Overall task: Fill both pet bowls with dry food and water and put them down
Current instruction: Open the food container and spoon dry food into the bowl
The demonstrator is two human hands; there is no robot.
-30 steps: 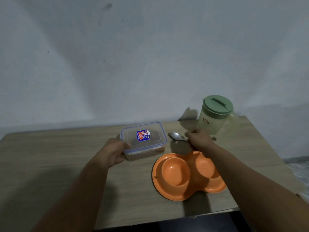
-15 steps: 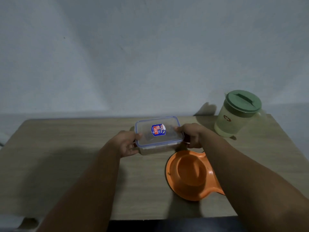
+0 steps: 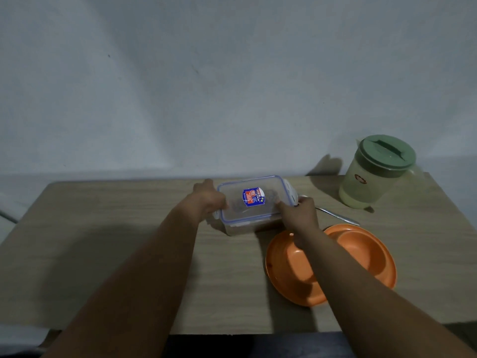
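A clear plastic food container [image 3: 251, 202] with a blue-rimmed lid and a blue label stands on the wooden table [image 3: 103, 254]; dark dry food shows through it. My left hand [image 3: 209, 200] grips its left end. My right hand [image 3: 296, 213] grips its right end, where a lid clip is flipped up. The orange double pet bowl [image 3: 361, 254] lies just right of and nearer than the container, partly hidden under my right forearm; both hollows look empty. A pale jug with a green lid [image 3: 374, 174] stands at the table's far right.
A metal spoon [image 3: 335, 215] lies on the table between the jug and the orange bowl, its bowl end hidden behind my right hand. A plain grey wall runs along the table's far edge. The table's near edge is close below my forearms.
My right hand let go of the spoon, which now lies on the table, and took hold of the container's right end. A lid clip there now stands flipped up.
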